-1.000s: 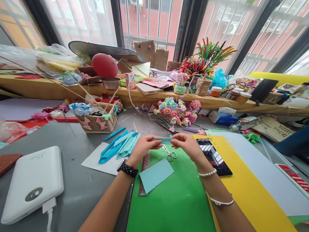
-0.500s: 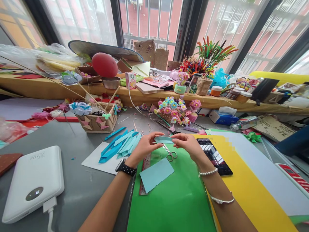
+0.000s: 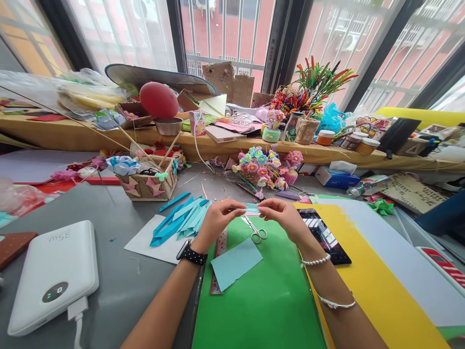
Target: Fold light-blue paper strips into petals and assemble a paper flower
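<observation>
A small light-blue paper strip [image 3: 250, 207] is stretched between my two hands, above the far end of a green sheet [image 3: 261, 300]. My left hand [image 3: 220, 220] pinches its left end, and my right hand [image 3: 281, 218] pinches the right end. Just below the strip lie small scissors [image 3: 257, 231] with silver handles. Nearer me, a light-blue paper rectangle [image 3: 237, 264] rests partly over a patterned ruler [image 3: 218, 286]. Left of my left hand, several folded blue paper strips [image 3: 181, 218] are heaped on a white sheet [image 3: 141, 242].
A white power bank [image 3: 54, 276] with a cable sits at left. A cardboard basket [image 3: 148, 186] stands behind the strips. Crocheted flowers [image 3: 261, 165] are beyond my hands. At right, a dark phone [image 3: 325, 235] lies on yellow paper [image 3: 363, 286]. A crowded ledge [image 3: 225, 145] runs along the window.
The paper strip has tilted and now looks narrower, with my fingers closer along its edge. Both hands remain in nearly the same place. The view has shifted slightly.
</observation>
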Tool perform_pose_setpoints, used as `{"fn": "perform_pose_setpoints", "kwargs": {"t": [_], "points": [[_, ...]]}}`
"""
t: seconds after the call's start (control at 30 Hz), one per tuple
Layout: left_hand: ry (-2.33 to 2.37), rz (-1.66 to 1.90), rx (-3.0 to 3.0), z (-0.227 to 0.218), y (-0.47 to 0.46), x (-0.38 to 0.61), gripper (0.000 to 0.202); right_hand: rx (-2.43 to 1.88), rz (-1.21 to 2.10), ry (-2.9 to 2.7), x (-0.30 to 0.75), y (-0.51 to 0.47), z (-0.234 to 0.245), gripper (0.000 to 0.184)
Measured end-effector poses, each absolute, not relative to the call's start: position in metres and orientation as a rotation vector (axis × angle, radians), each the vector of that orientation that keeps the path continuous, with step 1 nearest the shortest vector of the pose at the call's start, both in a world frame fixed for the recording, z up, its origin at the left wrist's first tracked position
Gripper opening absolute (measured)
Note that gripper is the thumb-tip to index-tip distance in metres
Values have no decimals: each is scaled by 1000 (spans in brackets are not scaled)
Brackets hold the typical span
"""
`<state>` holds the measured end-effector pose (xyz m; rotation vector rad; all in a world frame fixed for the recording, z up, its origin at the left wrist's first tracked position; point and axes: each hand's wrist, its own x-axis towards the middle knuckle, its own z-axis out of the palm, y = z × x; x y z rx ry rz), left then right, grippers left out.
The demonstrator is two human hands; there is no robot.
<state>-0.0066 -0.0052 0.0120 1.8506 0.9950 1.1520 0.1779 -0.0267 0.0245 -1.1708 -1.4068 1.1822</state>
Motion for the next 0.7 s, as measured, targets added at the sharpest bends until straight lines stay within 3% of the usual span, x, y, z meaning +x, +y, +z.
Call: {"fn": "perform_pose_setpoints", "kwargs": {"t": [0.23, 0.43, 0.7], "points": [[932, 1128, 1562, 12, -5, -6, 20, -1232, 915, -1583, 178, -28, 26, 22], [805, 1204, 1509, 11, -5, -4, 35, -1193, 796, -1621, 179, -27, 22, 22], [857, 1221, 1581, 11, -6, -4, 23, -1168, 796, -1620, 178, -26, 21, 23]]}}
